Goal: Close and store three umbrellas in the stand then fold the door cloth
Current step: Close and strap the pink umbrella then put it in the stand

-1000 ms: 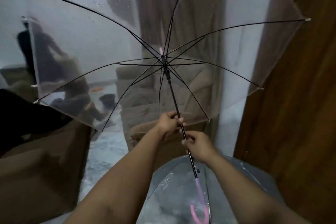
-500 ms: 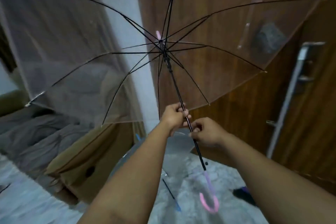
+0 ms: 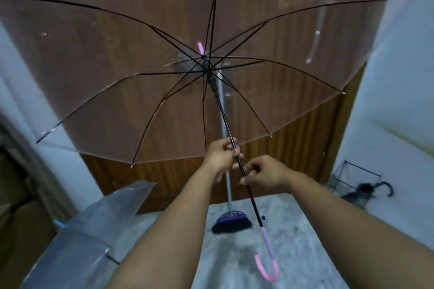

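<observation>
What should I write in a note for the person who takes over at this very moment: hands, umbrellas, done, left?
Left hand: gripping the black shaft of the clear umbrella, above the right.
Right hand: pinching the same shaft lower down.
The umbrella is fully open, pink handle hanging free.
Second clear umbrella: open, on the floor, lower left.
Wire stand: by the right wall, a dark umbrella already in it.
Done: apparently one stored.
Left: close and store both clear ones, fold the door cloth (not in view).

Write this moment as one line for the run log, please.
umbrella: open, not stored | left hand: gripping shaft | right hand: pinching shaft lower down | stand: right, by wall
</observation>
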